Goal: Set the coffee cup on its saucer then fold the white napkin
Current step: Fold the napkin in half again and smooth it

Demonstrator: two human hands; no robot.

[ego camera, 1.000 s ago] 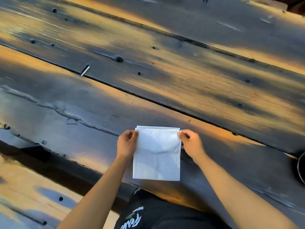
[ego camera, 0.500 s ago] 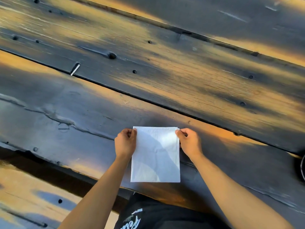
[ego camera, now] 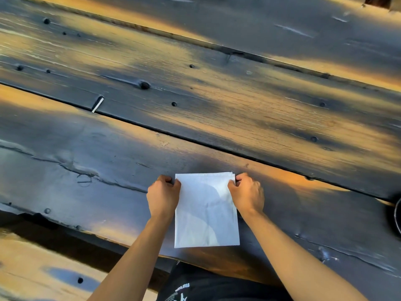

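Observation:
A white napkin (ego camera: pixel 206 210) lies folded into a rectangle on the dark wooden table (ego camera: pixel 195 118), close to its near edge. My left hand (ego camera: pixel 163 197) pinches the napkin's far left corner. The far right corner is pinched by my right hand (ego camera: pixel 247 195). Layered edges show along the napkin's far side. A dark round rim (ego camera: pixel 397 211) is cut off at the right edge of the view; I cannot tell whether it is the saucer. No coffee cup is in view.
The table is made of wide, dark, weathered planks with gaps and bolt heads. A wooden bench (ego camera: pixel 43 270) runs below the near edge at the lower left. My dark shirt (ego camera: pixel 208 285) shows at the bottom.
Both hands stay on the napkin's far corners. The napkin's far edges have been brought more evenly together, and the view has shifted slightly.

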